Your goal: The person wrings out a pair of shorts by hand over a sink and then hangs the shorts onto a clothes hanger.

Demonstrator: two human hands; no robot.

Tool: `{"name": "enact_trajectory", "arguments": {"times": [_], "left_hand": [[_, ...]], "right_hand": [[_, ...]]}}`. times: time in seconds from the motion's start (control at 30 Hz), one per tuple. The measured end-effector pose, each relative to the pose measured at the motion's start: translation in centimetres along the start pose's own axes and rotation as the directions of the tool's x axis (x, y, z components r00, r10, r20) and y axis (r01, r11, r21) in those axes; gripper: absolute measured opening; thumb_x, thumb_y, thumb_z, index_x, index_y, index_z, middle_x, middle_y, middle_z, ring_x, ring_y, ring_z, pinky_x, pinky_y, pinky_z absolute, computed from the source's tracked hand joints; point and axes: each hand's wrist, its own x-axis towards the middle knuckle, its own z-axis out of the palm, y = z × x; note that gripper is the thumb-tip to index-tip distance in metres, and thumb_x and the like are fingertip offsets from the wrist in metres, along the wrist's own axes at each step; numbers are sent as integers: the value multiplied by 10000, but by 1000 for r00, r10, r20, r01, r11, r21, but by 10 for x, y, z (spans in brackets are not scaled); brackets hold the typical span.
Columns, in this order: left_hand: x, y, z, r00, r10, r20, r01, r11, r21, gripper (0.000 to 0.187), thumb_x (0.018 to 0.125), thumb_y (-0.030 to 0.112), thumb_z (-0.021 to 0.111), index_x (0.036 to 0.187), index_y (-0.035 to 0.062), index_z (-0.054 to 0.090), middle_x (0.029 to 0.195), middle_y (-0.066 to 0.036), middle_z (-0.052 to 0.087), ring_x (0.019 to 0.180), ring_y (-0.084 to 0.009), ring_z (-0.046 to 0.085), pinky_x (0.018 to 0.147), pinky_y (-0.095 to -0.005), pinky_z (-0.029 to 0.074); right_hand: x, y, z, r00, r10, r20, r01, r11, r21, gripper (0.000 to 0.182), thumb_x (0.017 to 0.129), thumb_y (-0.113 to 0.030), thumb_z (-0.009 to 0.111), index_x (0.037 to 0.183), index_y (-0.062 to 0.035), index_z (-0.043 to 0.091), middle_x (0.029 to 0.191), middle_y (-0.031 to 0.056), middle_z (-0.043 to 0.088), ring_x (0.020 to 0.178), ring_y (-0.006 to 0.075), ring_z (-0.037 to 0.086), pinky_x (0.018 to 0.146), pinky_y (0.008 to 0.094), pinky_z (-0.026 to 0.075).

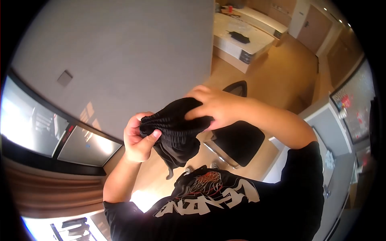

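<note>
A black garment with a gathered elastic waistband (173,124), which looks like a pair of shorts or trousers, is held up in front of my chest. My left hand (138,140) pinches one end of the waistband, thumb on the near side. At the other end, my right hand (211,105) grips the band, its thumb lying over the cloth and some of its fingers hidden behind or inside it. Below the band the cloth hangs in loose folds, and a narrow strip dangles from the bottom.
A black chair (239,142) stands just beyond my right forearm. Farther back, a bed with a bare mattress (225,36) holds a dark item (240,37). A grey wall (120,48) rises ahead; a white desk (277,164) is at right, a brown curtain (52,193) at left.
</note>
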Motion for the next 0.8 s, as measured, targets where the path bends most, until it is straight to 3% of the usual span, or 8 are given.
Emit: {"name": "enact_trajectory", "arguments": {"times": [0.17,0.27,0.4,0.53,0.63,0.67,0.7,0.8], "left_hand": [[-7,32,-1,969,62,-237,-3,971,239,334,862,-51,642,1167,-9,511,1050,-59,617,958,-125,580,874,-273,470],[-11,49,-20,932,89,-351,130,821,556,219,872,39,693,1029,9,543,899,-13,607,824,-83,550,758,-234,465],[-29,67,-45,928,59,-369,170,813,557,170,883,77,699,934,18,548,858,-9,608,791,-67,541,712,-219,454],[-19,119,-45,888,193,-418,91,816,571,294,867,30,689,1126,-21,559,956,-42,637,859,-116,604,789,-249,497],[12,174,-56,850,463,-251,-329,839,433,723,959,516,503,1443,-4,367,1381,-162,515,1236,-261,530,1058,-417,430],[0,147,-74,900,420,120,-436,879,192,977,878,773,322,1482,5,301,1451,-136,455,1291,-273,479,1078,-447,406],[-39,85,-109,893,422,-155,-350,869,350,1118,810,829,343,1528,7,101,1569,-163,239,1430,-293,259,1181,-423,203],[-109,-91,-49,856,-23,-517,151,967,207,981,818,665,491,1486,3,215,1493,-149,344,1371,-286,338,1151,-412,253]], "right_hand": [[21,26,-17,991,-136,-5,135,988,-71,329,704,-269,822,876,-31,673,1182,180,573,1115,361,525,862,407,497],[37,21,-46,987,19,158,-64,956,288,354,726,-271,817,877,3,651,1121,186,598,972,353,599,805,388,517],[60,23,-68,964,121,235,-245,742,624,228,778,-56,738,943,1,591,881,26,587,838,116,570,731,286,501],[109,12,-108,993,-118,18,92,855,511,259,758,68,670,963,-61,579,885,-17,561,865,90,553,783,261,481],[177,21,-175,977,-97,-190,191,794,577,425,836,-73,692,1211,-79,493,1121,15,568,992,125,563,827,280,485],[191,64,-168,972,-85,-218,193,817,543,423,840,-97,704,1217,-64,512,1088,25,589,965,129,580,802,292,495],[172,118,-120,989,-38,-144,105,862,496,426,845,-120,715,1223,-49,531,1055,35,610,938,132,596,777,304,505],[49,216,55,968,-22,250,-127,816,564,454,859,-189,750,1240,-3,588,955,65,672,857,143,644,702,341,536]]}}
